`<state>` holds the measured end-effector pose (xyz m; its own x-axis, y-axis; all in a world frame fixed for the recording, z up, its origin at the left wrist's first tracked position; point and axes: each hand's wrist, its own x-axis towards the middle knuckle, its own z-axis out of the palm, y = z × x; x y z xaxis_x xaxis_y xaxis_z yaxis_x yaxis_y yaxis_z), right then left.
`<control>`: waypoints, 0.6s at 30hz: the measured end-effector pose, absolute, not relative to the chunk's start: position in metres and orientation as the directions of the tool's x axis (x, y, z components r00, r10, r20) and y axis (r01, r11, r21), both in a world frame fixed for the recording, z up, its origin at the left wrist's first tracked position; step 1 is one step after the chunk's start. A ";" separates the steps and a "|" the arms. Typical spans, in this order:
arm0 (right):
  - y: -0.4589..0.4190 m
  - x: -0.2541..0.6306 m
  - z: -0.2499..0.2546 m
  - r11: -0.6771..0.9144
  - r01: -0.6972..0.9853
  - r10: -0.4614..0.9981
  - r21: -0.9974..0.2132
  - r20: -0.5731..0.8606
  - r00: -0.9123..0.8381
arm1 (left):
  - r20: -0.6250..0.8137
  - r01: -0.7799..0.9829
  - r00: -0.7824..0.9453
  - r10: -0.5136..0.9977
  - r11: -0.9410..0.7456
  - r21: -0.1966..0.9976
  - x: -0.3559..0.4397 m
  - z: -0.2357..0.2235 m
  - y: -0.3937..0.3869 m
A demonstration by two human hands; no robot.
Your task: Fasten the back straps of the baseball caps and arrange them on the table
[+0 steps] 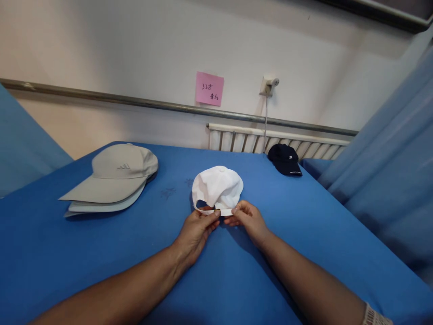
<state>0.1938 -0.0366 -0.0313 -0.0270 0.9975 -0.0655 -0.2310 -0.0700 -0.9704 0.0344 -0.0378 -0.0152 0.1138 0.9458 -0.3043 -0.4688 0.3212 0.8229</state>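
My two bare forearms (138,282) come in nearest, from the bottom edge, with a patterned sleeve (374,315) cuff showing on the right one. Ahead of them, in the middle of the blue worktop (135,253), is the white cap (221,180), its back turned to me. It is plain, with a small button on top, a soft crown that sags into creases, and an arched opening above a narrow strap (226,212).

My left grip (196,232) pinches that strap between thumb and fingers beside a small buckle (217,211); my right grip (248,220) pinches it a little farther right. So the crown sits just beyond both, between and above my fingertips; whether its underside touches the worktop I can't tell. Well apart, stacked grey caps (123,169) lie to the left and a navy cap (286,159) at the far right.
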 end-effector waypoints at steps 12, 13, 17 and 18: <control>-0.034 0.193 -0.035 -0.050 -0.188 0.999 -0.981 -0.053 0.012 | -0.307 -0.480 0.107 0.946 0.320 0.817 0.033 -0.016 -0.036; -0.034 0.193 -0.035 -0.052 -0.192 0.998 -0.980 -0.056 0.018 | -0.305 -0.481 0.106 0.946 0.317 0.817 0.033 -0.015 -0.036; -0.034 0.191 -0.035 -0.056 -0.204 0.997 -0.977 -0.064 0.034 | -0.300 -0.478 0.117 0.947 0.318 0.818 0.034 -0.015 -0.036; -0.034 0.190 -0.035 -0.062 -0.205 0.997 -0.977 -0.070 0.035 | -0.299 -0.477 0.119 0.947 0.319 0.819 0.034 -0.015 -0.036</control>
